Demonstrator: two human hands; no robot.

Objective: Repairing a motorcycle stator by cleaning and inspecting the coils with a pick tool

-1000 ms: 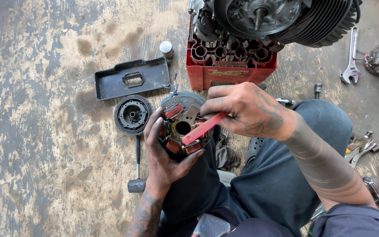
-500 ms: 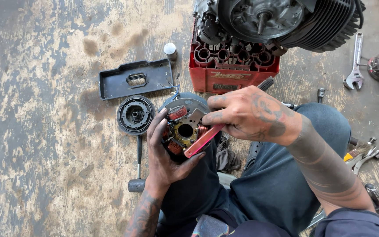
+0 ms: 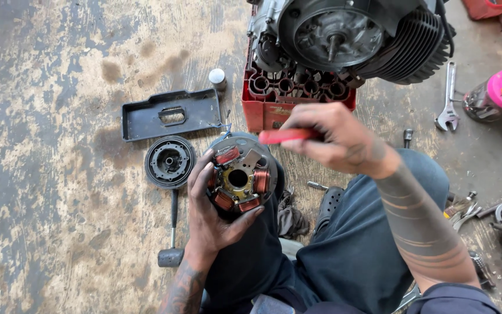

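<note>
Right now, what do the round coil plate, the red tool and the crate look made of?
Coil plate in the left hand: bare grey metal, glossy copper-coloured windings. Red tool in the right hand: smooth handle, probably plastic. Crate: red moulded plastic, scuffed.

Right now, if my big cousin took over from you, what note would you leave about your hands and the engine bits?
Left hand: cradles the round stator plate, copper coils facing up.
Right hand: grips a red-handled tool, held above the plate, not touching it.
On the floor: black flywheel, black cover and hammer to the left; engine sits on a red crate.
Done: stator is off the engine.
Left: cannot tell.
</note>
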